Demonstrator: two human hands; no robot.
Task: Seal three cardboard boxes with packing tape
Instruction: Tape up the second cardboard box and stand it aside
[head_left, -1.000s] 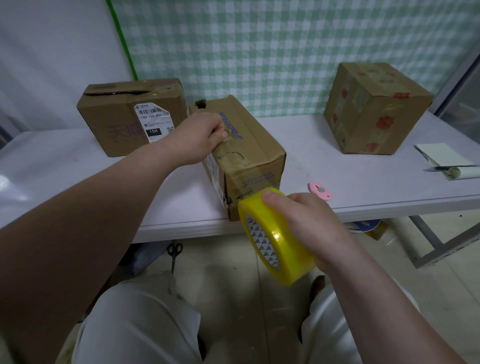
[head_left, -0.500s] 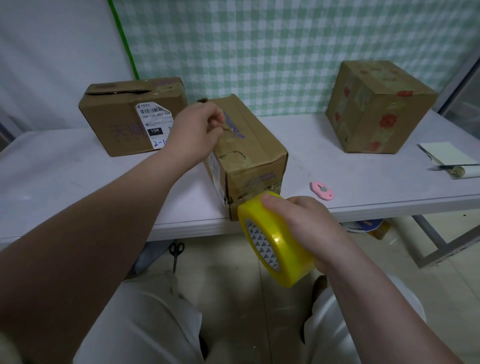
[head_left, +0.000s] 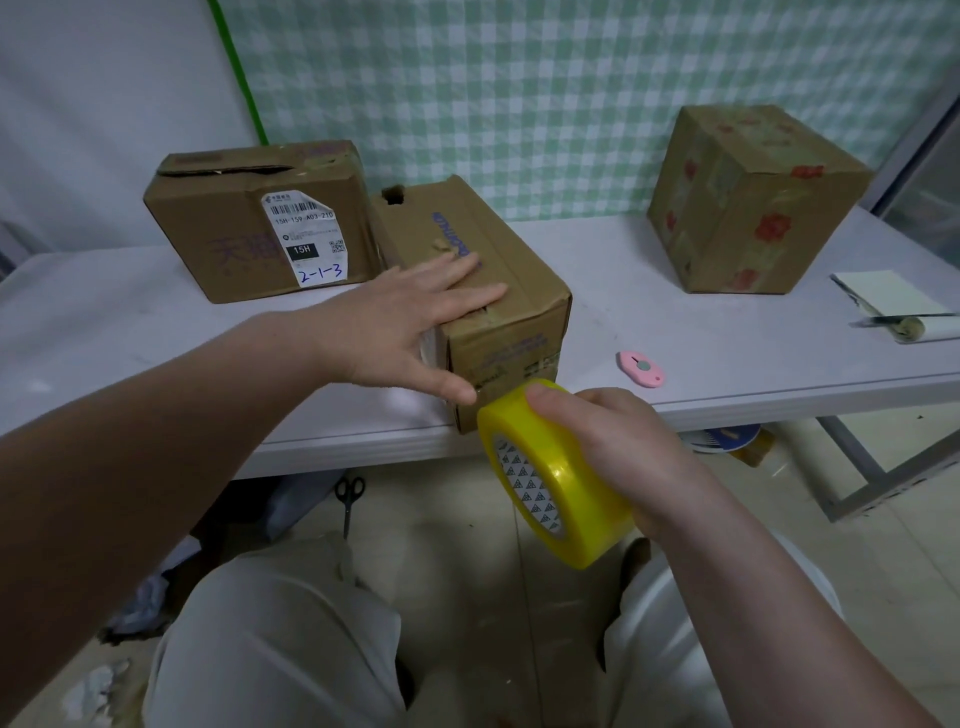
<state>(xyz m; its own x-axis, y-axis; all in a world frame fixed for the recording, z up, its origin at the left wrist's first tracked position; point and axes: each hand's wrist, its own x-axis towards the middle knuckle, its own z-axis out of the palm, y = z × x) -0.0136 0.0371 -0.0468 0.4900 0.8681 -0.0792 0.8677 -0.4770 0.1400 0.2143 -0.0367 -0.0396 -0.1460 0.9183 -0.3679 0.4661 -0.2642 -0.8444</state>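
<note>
Three cardboard boxes stand on the white table (head_left: 727, 332). The middle box (head_left: 514, 322) sits at the table's front edge. My left hand (head_left: 410, 322) lies flat on its top with fingers straight and the thumb down its front face. My right hand (head_left: 618, 447) grips a yellow roll of packing tape (head_left: 550, 473) just below and in front of that box, off the table edge. The labelled box (head_left: 249, 228) is at the back left, its top flap gaping. The box with red flowers (head_left: 748, 202) is at the back right.
A pink box cutter (head_left: 640, 369) lies on the table right of the middle box. A notepad with a pen (head_left: 904, 306) is at the right edge. Scissors (head_left: 348, 493) lie on the floor under the table. My knees fill the lower view.
My left hand has moved from the far part of the middle box's top, where its fingers were curled, to the near end and now lies flat. The tape roll has barely moved.
</note>
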